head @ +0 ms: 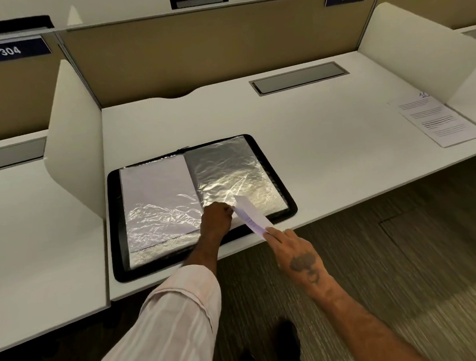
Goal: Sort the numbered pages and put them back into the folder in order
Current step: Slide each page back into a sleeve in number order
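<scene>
A black folder (118, 219) lies open near the desk's front edge, showing shiny plastic sleeves. The left sleeve (157, 196) has a white page inside; the right sleeve (230, 169) looks dark and glossy. My left hand (215, 218) rests at the lower edge of the right sleeve, fingers pinching the sleeve's opening. My right hand (290, 247) holds a white printed page (251, 215) by its near end, seen almost edge-on, its far end at the sleeve's lower edge beside my left hand. Another printed page numbered 10 (438, 119) lies at the desk's right end.
The white desk (313, 133) has side dividers (74, 131), a tan back panel (219, 46) and a grey cable hatch (298, 77). Neighbouring desks carry signs 304, 303, 302. Carpet floor shows below the desk's front edge.
</scene>
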Tool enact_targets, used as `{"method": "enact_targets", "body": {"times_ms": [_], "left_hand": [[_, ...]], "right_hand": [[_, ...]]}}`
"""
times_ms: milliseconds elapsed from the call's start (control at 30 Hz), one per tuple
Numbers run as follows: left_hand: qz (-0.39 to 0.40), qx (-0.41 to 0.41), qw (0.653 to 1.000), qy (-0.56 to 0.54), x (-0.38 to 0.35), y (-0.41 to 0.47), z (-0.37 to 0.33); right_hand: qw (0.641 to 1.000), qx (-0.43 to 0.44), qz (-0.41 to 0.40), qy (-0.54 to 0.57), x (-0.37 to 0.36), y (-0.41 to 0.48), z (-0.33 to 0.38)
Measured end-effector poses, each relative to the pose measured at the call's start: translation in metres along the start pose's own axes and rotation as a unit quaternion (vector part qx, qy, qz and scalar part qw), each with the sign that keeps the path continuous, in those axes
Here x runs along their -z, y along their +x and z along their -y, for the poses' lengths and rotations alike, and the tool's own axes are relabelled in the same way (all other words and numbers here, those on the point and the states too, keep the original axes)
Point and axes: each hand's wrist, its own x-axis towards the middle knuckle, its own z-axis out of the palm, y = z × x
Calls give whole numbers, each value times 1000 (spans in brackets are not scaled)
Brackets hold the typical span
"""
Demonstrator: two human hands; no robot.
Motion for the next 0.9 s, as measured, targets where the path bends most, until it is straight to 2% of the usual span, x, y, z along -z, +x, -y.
{"method": "enact_targets", "body": {"times_ms": [267,400,467,567,633,733,800,900], "left_hand": [[-16,-13,1000,14,-1,-9,0],[-35,-51,996,61,2,-17,1],[-41,-63,993,90,3,-20,4],[-46,-85,986,137,5,-22,4],[-37,-103,980,166,6,-24,3],[-29,-125,972,199,6,-26,2],[-45,-120,972,198,6,-25,1],[-73,-118,971,194,5,-24,-1]], "right_hand": [[987,-8,94,-132,-4,-9,0],[978,-14,132,-161,7,10,20],[980,-17,109,-166,11,21,28],[970,-6,160,-183,0,39,35],[974,-25,167,-149,-2,49,41],[985,-30,137,-97,0,65,44],[992,-41,101,-61,4,71,42],[993,-78,92,2,-2,75,33]]}}
